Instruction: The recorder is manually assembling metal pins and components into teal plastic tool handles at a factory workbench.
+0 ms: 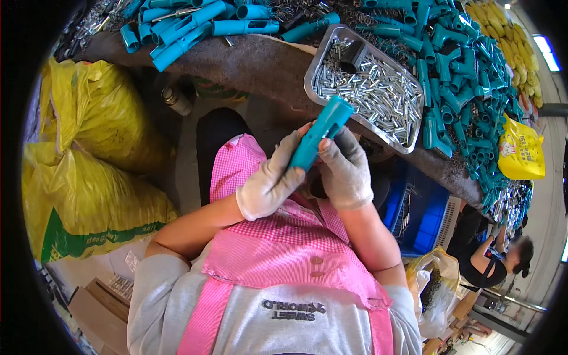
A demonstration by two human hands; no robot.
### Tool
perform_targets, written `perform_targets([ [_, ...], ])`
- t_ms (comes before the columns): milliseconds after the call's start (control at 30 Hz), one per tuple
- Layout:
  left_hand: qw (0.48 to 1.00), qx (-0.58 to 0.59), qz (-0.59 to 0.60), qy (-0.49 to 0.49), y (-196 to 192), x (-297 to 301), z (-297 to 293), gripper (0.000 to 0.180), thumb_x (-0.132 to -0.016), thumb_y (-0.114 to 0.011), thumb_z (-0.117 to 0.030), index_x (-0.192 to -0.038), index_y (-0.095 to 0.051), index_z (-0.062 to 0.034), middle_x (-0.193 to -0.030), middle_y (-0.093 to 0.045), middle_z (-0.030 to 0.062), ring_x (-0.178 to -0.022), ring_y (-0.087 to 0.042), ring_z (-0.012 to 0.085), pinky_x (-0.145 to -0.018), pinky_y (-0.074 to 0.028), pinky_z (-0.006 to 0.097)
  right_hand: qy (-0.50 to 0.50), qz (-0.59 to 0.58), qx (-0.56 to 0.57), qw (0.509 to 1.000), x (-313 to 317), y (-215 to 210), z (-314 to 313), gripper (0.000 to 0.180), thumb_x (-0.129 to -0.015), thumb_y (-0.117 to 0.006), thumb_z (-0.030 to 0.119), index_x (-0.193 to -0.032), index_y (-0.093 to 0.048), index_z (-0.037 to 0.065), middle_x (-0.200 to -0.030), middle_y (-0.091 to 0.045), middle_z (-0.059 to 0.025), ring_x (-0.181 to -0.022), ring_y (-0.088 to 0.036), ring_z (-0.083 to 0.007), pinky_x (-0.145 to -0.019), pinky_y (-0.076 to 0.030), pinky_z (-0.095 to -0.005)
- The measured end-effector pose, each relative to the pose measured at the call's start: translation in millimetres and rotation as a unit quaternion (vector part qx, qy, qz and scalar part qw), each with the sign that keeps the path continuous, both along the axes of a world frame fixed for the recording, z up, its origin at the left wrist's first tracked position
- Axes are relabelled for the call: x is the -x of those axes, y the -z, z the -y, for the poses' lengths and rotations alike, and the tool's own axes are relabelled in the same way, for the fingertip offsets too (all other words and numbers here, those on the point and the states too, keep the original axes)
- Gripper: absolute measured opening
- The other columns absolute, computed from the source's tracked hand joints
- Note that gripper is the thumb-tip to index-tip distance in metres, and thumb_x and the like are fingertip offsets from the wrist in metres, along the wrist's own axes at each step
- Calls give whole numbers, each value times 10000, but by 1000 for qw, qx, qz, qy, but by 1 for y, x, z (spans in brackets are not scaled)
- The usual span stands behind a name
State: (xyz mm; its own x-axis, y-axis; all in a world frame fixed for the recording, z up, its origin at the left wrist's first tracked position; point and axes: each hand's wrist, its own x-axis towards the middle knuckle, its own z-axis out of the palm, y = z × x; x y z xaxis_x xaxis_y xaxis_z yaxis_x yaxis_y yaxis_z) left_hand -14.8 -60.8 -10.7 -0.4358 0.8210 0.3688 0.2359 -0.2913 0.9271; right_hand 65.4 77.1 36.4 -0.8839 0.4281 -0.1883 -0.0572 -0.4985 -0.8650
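A teal plastic tube [324,129] with a slot in its side is tilted up in front of me. My left hand [273,176], in a pale glove with bare fingertips, wraps round its lower end. My right hand [345,170], gloved the same way, presses its thumb and fingers on the tube's side near the slot. Just beyond the hands, a metal tray [312,83] holds many small silver pins [373,89] and a dark block-shaped piece [353,56]. Whether my right fingers also hold a small part cannot be seen.
Teal tubes [245,27] lie along the bench's far edge, and a large heap of teal parts [458,77] fills the right. Yellow sacks [100,118] stand at left. A blue crate [429,219] is below the bench at right. Another person [494,260] sits farther right.
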Motion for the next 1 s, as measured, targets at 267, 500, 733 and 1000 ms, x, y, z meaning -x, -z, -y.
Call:
perform_targets([
  [267,991,111,-61,-37,-3,15,15,719,-922,-525,-109,-1458,-59,-2,-1467,-239,194,-1277,-411,265,-1008,-366,317,-82,114,-313,939,36,-31,-12,301,-840,-683,205,-1032,-594,-8,-839,-658,-85,-735,-604,-109,-667,-494,-279],
  [500,951,20,252,-178,-26,21,-1,383,-980,-433,-206,-1310,-361,-26,-952,-575,60,-771,-544,103,-680,-469,241,-68,29,-424,903,64,-22,-13,224,-833,-659,163,-987,-600,11,-794,-624,-157,-735,-635,-231,-657,-490,-332],
  [733,834,-25,550,-35,-31,45,-2,337,-975,-413,-373,-1186,-441,-111,-835,-533,41,-639,-500,106,-529,-408,241,3,169,-844,509,109,-26,-111,135,-847,-586,213,-920,-645,116,-926,-627,-112,-829,-611,-340,-693,-500,-439],
  [1000,782,11,622,34,-29,50,-9,332,-959,-440,-342,-1148,-484,-73,-839,-535,62,-640,-494,124,-555,-398,235,-15,136,-753,644,125,-15,-114,181,-771,-623,210,-895,-695,100,-917,-645,-135,-866,-617,-335,-781,-492,-417],
])
